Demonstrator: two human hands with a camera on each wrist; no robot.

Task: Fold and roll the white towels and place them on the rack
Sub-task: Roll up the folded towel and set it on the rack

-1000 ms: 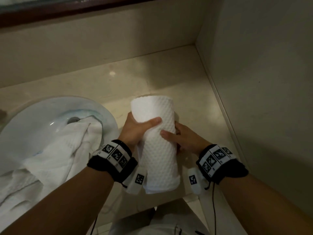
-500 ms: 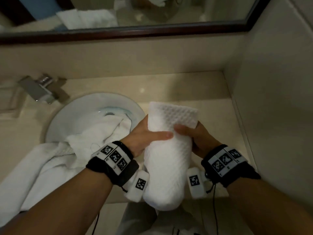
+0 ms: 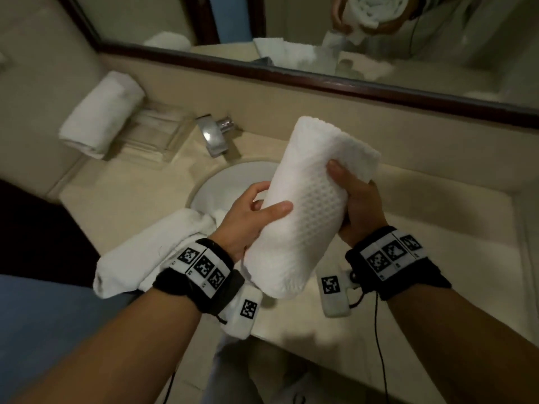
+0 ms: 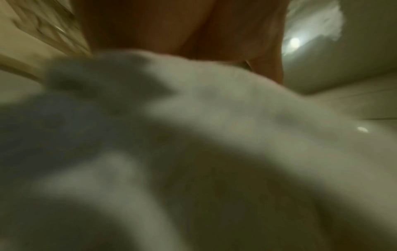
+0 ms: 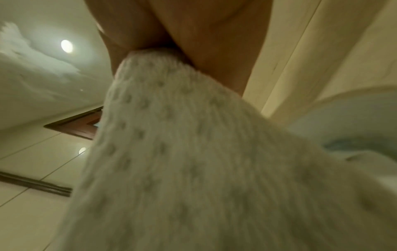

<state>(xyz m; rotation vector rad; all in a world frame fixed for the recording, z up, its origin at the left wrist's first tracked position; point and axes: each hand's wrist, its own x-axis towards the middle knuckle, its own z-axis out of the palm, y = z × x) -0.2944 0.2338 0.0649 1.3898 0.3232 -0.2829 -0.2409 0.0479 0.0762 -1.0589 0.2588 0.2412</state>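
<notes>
A rolled white waffle-weave towel (image 3: 303,205) is held in the air above the counter, tilted with its far end up and to the right. My left hand (image 3: 250,214) grips its left side, thumb across the front. My right hand (image 3: 354,205) grips its right side, thumb on the upper front. In the right wrist view the roll (image 5: 193,161) fills the frame under my palm. In the blurred left wrist view the towel (image 4: 214,135) lies close below my hand. A second rolled towel (image 3: 102,112) lies on the clear glass rack (image 3: 157,135) at the far left.
A loose white towel (image 3: 151,249) drapes from the sink basin (image 3: 233,179) over the counter's front edge. A chrome faucet (image 3: 214,132) stands behind the basin. The framed mirror (image 3: 320,74) runs along the back wall. Beige counter (image 3: 423,272) stretches to the right.
Both hands have lifted the rolled towel off the counter and carried it left, over the sink area. The view swung left, bringing the rack and its rolled towel into sight.
</notes>
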